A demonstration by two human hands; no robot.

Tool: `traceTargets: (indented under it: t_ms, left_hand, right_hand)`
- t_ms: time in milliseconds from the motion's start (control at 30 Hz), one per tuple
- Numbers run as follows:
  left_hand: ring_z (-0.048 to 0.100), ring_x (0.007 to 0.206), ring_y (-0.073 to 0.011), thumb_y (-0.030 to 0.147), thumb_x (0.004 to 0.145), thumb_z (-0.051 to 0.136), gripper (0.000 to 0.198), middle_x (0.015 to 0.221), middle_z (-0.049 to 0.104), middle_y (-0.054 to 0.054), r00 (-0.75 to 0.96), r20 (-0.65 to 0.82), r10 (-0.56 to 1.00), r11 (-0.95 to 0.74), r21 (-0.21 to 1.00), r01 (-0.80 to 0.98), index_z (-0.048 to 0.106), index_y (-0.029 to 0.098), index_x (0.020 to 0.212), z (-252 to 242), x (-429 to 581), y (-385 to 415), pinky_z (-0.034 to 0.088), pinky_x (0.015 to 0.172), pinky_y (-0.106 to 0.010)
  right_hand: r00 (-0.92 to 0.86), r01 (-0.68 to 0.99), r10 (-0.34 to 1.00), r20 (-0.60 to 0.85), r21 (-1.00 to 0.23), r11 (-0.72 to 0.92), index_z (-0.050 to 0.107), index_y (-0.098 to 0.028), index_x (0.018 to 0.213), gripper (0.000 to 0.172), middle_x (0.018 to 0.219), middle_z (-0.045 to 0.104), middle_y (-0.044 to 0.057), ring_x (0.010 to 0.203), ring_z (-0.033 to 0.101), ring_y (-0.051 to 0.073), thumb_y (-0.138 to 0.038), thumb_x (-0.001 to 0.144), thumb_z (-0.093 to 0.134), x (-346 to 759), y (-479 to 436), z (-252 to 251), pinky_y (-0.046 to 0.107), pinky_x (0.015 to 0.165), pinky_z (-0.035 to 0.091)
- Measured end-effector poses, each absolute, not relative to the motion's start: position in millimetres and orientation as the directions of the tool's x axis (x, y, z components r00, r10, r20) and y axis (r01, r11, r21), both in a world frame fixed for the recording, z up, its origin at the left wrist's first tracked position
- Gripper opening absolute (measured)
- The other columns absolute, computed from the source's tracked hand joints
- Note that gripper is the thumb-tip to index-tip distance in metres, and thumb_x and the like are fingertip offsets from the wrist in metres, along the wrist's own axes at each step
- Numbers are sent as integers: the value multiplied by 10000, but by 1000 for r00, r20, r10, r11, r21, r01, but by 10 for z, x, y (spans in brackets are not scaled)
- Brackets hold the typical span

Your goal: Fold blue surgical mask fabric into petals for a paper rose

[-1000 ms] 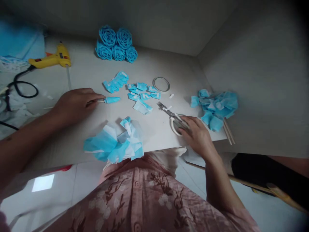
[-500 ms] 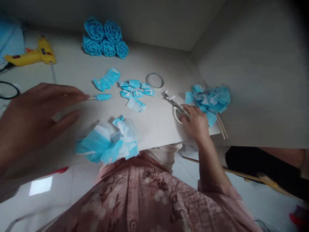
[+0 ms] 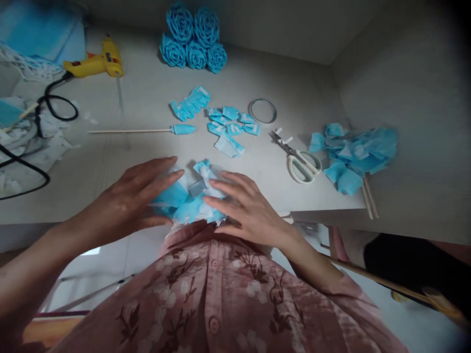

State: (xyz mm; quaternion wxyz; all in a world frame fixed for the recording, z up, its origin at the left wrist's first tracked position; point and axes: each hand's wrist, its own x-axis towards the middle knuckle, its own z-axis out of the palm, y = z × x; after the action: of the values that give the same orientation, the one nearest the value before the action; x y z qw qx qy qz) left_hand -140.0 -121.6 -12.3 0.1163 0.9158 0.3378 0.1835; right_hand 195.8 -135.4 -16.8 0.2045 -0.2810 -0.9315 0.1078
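Observation:
Both my hands rest on a crumpled heap of blue and white fabric pieces [image 3: 189,193] at the near edge of the white table [image 3: 147,147]. My left hand [image 3: 134,196] lies on its left side, fingers stretched out. On the heap's right side my right hand [image 3: 245,206] is spread flat. White-handled scissors [image 3: 298,157] lie free to the right. A thin wooden stick with a blue rolled tip [image 3: 154,130] lies free beyond my left hand.
A cluster of blue fabric roses [image 3: 195,39] stands at the back. A yellow glue gun [image 3: 97,61] with black cord lies back left. Small cut blue pieces [image 3: 230,127], a wire ring [image 3: 262,111], and another blue fabric pile with sticks [image 3: 355,154] lie at right.
My left hand let go of the stick and my right hand left the scissors. Both came in onto the blue and white heap near the table edge.

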Motion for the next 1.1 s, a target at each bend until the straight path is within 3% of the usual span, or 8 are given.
traceTargets:
  t_ms: [100, 233, 367, 467, 667, 800, 933, 1100]
  left_hand:
    - [472, 1541, -342, 370, 1021, 686, 849, 1692, 463, -151, 667, 218, 713, -682, 438, 586, 217, 390, 1728, -113, -1447, -1126, 423, 1239, -519]
    - [526, 1478, -322, 412, 1026, 674, 660, 1638, 534, -146, 683, 137, 718, -657, 460, 598, 451, 274, 1631, -26, -1450, -956, 424, 1235, -474]
    - [652, 1277, -299, 379, 1065, 579, 425, 1413, 712, -147, 718, 37, 695, -672, 390, 630, 686, 188, 1430, 8, -1246, -752, 484, 1128, -440]
    - [705, 1051, -273, 344, 1089, 469, 393, 1150, 794, -117, 703, 25, 711, -661, 363, 656, 777, 193, 1281, 10, -1018, -570, 507, 972, -404]
    - [709, 1100, -263, 354, 1046, 530, 354, 1187, 793, -70, 619, 243, 747, -631, 554, 544, 767, 272, 1297, 184, -640, -414, 491, 1001, -360]
    - [698, 1156, -241, 403, 1025, 668, 324, 1248, 782, -55, 744, 429, 513, -801, 551, 235, 730, 287, 1321, 293, -526, -506, 477, 1060, -357]
    - [615, 1332, -273, 498, 983, 728, 464, 1438, 702, -77, 898, 309, 314, -869, 474, 141, 669, 298, 1398, 237, -576, -535, 419, 1172, -417]
    - [593, 1302, -280, 287, 1064, 568, 344, 1413, 695, -126, 919, 275, 283, -914, 368, 171, 687, 233, 1382, 119, -599, -494, 434, 1141, -447]
  right_hand:
    - [-816, 432, 491, 304, -243, 868, 552, -263, 1543, 524, 1611, 590, 108, 1609, 397, 324, -354, 1038, 660, 1763, -1269, -175, 619, 1298, 380]
    - [-810, 431, 489, 324, -238, 871, 715, -278, 1303, 276, 1360, 766, 54, 1424, 600, 256, -221, 1053, 613, 1764, -1066, -201, 631, 1316, 342]
    - [-743, 522, 569, 353, -225, 822, 768, -286, 1123, 237, 1171, 827, 18, 1255, 703, 227, -164, 1049, 578, 2027, -927, -226, 629, 1306, 349]
    - [-693, 586, 627, 356, -229, 777, 773, -268, 1087, 251, 1118, 837, 26, 1168, 744, 222, -132, 1037, 568, 2267, -917, -199, 623, 1292, 368]
    - [-609, 657, 727, 318, -312, 687, 694, -261, 1322, 333, 1192, 821, 44, 1201, 750, 219, -158, 1020, 601, 2527, -993, -128, 586, 1299, 389]
    - [-566, 677, 759, 323, -343, 651, 657, -280, 1395, 378, 1243, 806, 47, 1239, 736, 246, -219, 1028, 589, 2556, -996, -90, 583, 1300, 396]
    - [-523, 654, 742, 420, -361, 665, 680, -273, 1362, 343, 1223, 810, 61, 1223, 735, 262, -241, 1043, 556, 2567, -1006, -42, 592, 1264, 430]
    - [-603, 581, 689, 402, -371, 725, 702, -315, 1337, 321, 1319, 786, 45, 1337, 674, 274, -342, 1030, 613, 2485, -1052, -110, 604, 1273, 415]
